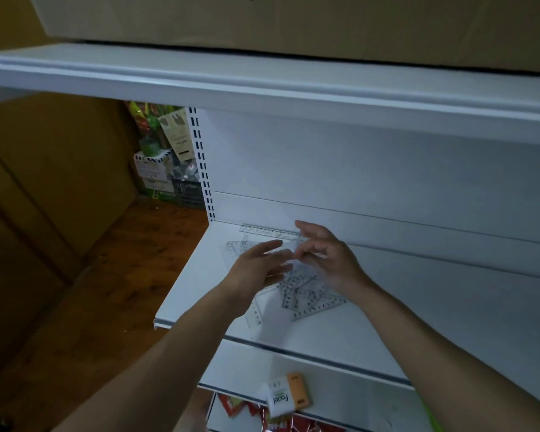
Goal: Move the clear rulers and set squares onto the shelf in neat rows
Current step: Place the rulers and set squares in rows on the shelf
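- Two white metal shelves fill most of the view: an upper shelf (262, 85) with a big cardboard box (325, 20) sitting on it, and the middle shelf (418, 322) below, where the hands are working
- Left of the shelving lies a brown wooden floor (106, 275), with a heap of packaged goods (166, 154) and a dark crate against the far wall
- Below the middle shelf, a lower shelf (240, 366) carries a white pack marked "Facial" (280, 397), touching an orange item (298, 389) just beside it; red packets (247, 410) show underneath
- On the middle shelf a loose, overlapping pile of clear rulers and set squares (306, 294) lies under and just in front of the hands, pieces crossing at odd angles
- One clear set square (234, 249) lies flat to the left of the pile, near the back
- One clear ruler (262, 230) lies straight along the back panel, just behind the hands
- The left hand (256, 269) hovers over the pile, palm turned inward, fingers (270, 246) stretched and spread; it grips nothing I can make out
- The right hand (328, 257) has its fingers (306, 249) curled, tips pinched together on a clear piece (289, 246) that is too blurred to name as ruler or set square
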`<state>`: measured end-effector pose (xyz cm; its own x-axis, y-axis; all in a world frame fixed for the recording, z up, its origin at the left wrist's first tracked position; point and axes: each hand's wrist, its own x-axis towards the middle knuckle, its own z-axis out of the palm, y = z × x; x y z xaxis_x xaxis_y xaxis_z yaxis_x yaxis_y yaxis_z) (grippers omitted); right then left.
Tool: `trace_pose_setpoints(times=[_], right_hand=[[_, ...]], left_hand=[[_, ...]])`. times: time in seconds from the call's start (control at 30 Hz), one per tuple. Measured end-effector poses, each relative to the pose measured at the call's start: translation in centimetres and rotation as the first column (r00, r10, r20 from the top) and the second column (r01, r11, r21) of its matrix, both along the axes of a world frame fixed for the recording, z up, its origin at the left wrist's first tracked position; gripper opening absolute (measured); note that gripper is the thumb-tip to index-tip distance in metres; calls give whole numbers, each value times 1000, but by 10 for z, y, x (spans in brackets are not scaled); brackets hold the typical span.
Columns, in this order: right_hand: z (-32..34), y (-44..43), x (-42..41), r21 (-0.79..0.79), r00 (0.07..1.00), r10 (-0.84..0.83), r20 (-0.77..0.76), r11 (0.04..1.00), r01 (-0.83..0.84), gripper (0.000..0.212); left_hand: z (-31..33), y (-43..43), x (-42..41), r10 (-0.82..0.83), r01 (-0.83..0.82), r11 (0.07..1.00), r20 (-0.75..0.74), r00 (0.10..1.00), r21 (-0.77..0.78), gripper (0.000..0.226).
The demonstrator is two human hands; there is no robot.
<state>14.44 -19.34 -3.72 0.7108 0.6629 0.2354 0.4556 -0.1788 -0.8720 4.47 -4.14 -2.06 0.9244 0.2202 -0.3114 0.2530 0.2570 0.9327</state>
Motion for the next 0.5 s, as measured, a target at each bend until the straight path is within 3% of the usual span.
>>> trace_pose_setpoints(times=[0.13,0.23,0.3,0.5], right_hand=[[1,4,-13,51,999,-38,-15,998,39,29],[3,1,-24,154,940,-102,-326,975,159,26],[6,-3,-31,139,883,-122,-453,969,206,22],[4,-11,-46,-24,888,-234,-396,969,244,14]], left_hand=[[0,5,-3,101,-94,989,66,993,-111,27],[-1,13,-5,191,-172,972,115,975,-160,30],[-3,17,-7,238,-213,962,143,961,-171,28],[-10,15,-14,169,-146,981,191,967,-128,24]])
